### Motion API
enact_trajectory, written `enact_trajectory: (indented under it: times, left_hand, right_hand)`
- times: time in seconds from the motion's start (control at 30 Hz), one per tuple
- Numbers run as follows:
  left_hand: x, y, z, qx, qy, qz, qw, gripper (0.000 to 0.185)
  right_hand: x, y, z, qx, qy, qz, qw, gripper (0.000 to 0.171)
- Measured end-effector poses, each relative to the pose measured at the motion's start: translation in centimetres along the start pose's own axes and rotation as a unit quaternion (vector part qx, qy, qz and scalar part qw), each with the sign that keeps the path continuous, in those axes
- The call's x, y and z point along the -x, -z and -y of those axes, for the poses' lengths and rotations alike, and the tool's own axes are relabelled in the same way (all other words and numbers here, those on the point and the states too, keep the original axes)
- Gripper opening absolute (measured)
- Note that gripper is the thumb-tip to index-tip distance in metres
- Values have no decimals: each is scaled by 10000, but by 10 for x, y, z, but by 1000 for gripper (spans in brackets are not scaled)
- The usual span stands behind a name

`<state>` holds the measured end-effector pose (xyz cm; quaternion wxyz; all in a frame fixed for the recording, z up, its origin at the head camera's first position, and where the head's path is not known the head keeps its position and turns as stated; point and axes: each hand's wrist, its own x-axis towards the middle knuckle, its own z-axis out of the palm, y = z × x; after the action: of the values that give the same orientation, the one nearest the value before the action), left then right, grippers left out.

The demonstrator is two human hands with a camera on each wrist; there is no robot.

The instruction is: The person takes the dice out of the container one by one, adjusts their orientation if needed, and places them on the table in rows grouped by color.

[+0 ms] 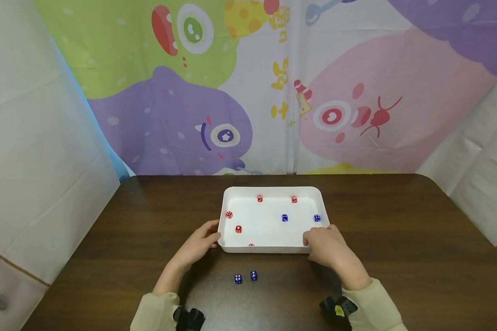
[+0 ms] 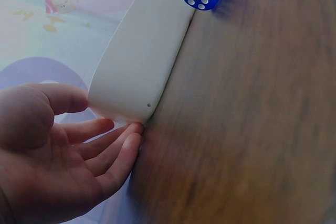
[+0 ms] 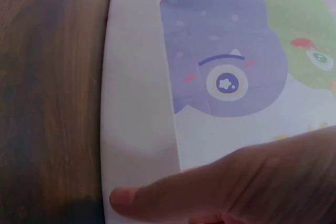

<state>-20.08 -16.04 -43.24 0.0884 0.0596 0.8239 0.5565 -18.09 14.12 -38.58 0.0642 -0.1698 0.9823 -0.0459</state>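
Note:
A white tray [image 1: 269, 249] sits on the table, with several red dice [image 1: 238, 229] and two blue dice [image 1: 285, 218] inside. My left hand [image 1: 198, 246] is at the tray's front left corner. In the left wrist view, the thumb touches the rim, and the loosely extended fingers [image 2: 121, 158] rest along the side and lower edge. At the front right corner, my right hand [image 1: 328, 244] grips the tray wall. Its thumb [image 3: 126, 199] presses the outer face, while the other fingers reach over the rim, mostly hidden.
Two more blue dice, a left one [image 1: 238, 278] and a right one [image 1: 254, 275], lie on the brown table [image 1: 107, 276] in front of the tray. A cartoon-printed curtain [image 1: 273, 138] hangs behind the table, with white fabric [image 1: 45, 138] at the sides.

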Motion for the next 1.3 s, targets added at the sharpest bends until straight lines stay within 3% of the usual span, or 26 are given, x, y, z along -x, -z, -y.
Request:
enact_trajectory:
  times: [0.53, 1.3]
  left_hand:
    - [0, 0, 0, -18, 9, -40, 10000, 42]
    - [0, -1, 0, -31, 6, -39, 10000, 42]
  right_hand:
    - [2, 3, -4, 515, -88, 75, 9986, 20]
    - [0, 0, -5, 435, -268, 344, 9981, 18]
